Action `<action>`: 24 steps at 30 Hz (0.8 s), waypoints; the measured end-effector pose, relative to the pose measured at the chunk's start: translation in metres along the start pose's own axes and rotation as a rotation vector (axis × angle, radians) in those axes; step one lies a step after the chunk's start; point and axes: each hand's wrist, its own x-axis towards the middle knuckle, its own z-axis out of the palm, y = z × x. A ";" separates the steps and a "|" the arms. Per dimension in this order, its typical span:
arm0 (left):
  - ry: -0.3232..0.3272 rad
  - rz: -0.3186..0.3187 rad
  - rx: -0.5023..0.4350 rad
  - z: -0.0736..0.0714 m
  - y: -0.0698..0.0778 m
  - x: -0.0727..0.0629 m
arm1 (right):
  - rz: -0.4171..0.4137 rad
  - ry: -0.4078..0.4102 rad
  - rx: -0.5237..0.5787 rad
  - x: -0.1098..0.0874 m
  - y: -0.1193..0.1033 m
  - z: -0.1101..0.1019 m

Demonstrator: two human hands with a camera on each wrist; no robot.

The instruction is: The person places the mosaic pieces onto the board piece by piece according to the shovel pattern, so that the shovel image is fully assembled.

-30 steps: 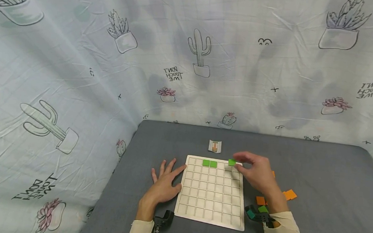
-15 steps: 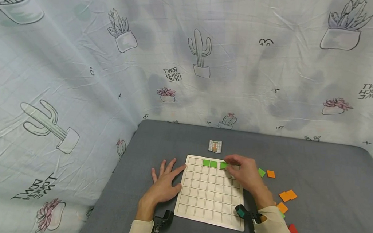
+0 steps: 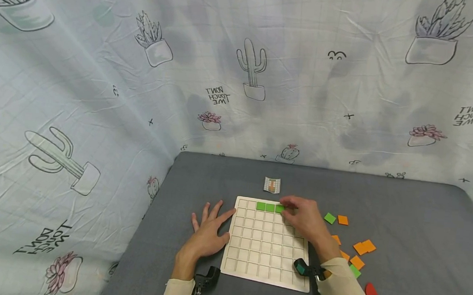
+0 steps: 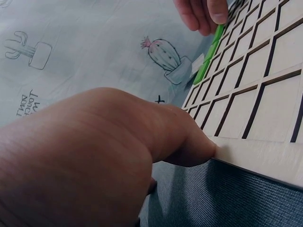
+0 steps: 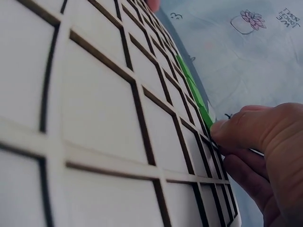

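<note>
A pale wooden grid board (image 3: 262, 242) lies on the grey table. In its far row sit two green square tiles (image 3: 265, 207) side by side. A third green tile (image 3: 279, 208) adjoins them on the right, and my right hand (image 3: 307, 222) pinches it between thumb and fingers. The right wrist view has the thumb (image 5: 232, 130) at the end of the green row. Beside the board's left edge my left hand (image 3: 208, 238) rests with fingers spread, its thumb and index finger touching the rim. In the left wrist view that thumb (image 4: 189, 142) presses against the board's side.
Right of the board lie several orange tiles (image 3: 364, 246), a loose green tile (image 3: 329, 218), another green one (image 3: 354, 270) and a red piece (image 3: 370, 290). Behind the board is a small printed card (image 3: 272, 185). A cactus-print cloth (image 3: 300, 78) hangs behind the table.
My right hand has moved left and down with the green tile, from above the board's far right corner to beside the two green tiles. The left hand stays put.
</note>
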 end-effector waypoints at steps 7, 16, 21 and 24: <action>-0.017 -0.021 0.012 -0.003 0.005 0.000 | -0.025 -0.004 -0.047 0.001 0.000 0.002; 0.042 0.008 0.022 0.007 -0.006 0.002 | -0.002 0.021 -0.007 -0.005 0.002 -0.003; 0.016 0.001 0.022 0.004 -0.003 0.001 | 0.013 0.026 0.018 -0.014 0.000 -0.011; 0.002 0.009 -0.002 -0.001 0.003 -0.002 | 0.019 0.025 0.026 -0.021 -0.001 -0.018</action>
